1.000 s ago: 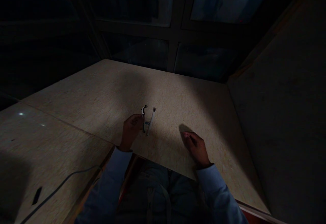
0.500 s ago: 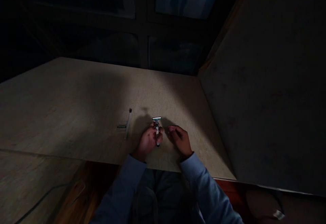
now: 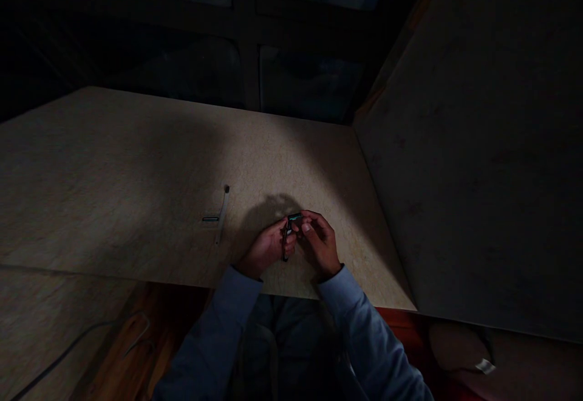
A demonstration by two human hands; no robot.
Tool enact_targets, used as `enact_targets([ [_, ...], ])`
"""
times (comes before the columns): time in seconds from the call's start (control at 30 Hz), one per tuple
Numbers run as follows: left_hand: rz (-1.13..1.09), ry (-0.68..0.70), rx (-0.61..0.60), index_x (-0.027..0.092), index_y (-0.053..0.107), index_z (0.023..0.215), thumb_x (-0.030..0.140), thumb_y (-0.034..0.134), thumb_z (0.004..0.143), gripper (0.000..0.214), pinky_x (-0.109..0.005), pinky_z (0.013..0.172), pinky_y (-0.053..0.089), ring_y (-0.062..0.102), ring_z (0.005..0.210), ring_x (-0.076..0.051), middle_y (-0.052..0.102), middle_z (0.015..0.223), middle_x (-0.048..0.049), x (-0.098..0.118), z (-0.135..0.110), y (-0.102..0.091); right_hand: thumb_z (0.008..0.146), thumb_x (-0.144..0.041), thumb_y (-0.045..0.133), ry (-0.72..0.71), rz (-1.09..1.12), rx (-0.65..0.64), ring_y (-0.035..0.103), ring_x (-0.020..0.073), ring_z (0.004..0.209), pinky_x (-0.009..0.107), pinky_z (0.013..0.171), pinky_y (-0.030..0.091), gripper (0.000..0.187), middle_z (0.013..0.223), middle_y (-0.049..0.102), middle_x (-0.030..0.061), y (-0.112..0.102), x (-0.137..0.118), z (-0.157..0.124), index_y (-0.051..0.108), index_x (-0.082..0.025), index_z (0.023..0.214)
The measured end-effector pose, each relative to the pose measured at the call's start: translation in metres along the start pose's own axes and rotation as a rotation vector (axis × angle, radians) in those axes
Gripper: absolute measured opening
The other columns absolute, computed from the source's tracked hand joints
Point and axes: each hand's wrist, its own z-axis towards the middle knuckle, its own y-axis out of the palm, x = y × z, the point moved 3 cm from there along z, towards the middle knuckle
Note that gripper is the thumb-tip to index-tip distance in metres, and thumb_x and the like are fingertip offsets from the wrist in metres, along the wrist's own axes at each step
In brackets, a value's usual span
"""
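Observation:
In dim light, my left hand [image 3: 266, 249] is closed around the handle of a small metal safety razor [image 3: 288, 235], held upright above the table's near edge. My right hand [image 3: 319, 242] is pinched on the razor's head from the right. Both hands meet at the razor. To their left on the beige table [image 3: 136, 164] lie a thin stick-like tool [image 3: 222, 212] and a small flat metal piece [image 3: 210, 219], both untouched.
A dark panel [image 3: 478, 158] rises along the table's right side. Dark window panes stand behind the table. A cable [image 3: 54, 361] runs over a lower surface at the lower left. My lap in blue clothing shows below the table edge.
My left hand lifted the razor away from the stick-like tool and carried it right. My right hand moved in and closed on the razor's head. The view shifted right.

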Motion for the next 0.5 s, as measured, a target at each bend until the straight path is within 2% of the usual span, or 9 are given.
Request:
enact_targets([
  [0.23, -0.059, -0.021, 0.009, 0.012, 0.067, 0.097, 0.033, 0.054, 0.096, 0.025, -0.021, 0.055, 0.041, 0.047, 0.055, -0.009, 0.051, 0.068, -0.0007, 0.0005, -0.0040, 0.0050, 0.083, -0.039, 0.074, -0.025, 0.020, -0.071, 0.059, 0.0168, 0.082, 0.031, 0.080, 0.050, 0.035, 0.088, 0.059, 0.0008, 0.0037, -0.0065, -0.0003, 0.064, -0.025, 0.114],
  [0.5, 0.045, 0.025, 0.019, 0.012, 0.066, 0.095, 0.034, 0.059, 0.094, 0.023, -0.020, 0.055, 0.042, 0.049, 0.057, -0.009, 0.054, 0.070, -0.0009, -0.0015, -0.0061, 0.0034, 0.083, -0.037, 0.075, -0.014, 0.072, -0.051, 0.062, 0.0155, 0.077, 0.030, 0.077, 0.052, 0.034, 0.086, 0.062, -0.0002, 0.0039, -0.0085, -0.0024, 0.067, -0.026, 0.114],
])
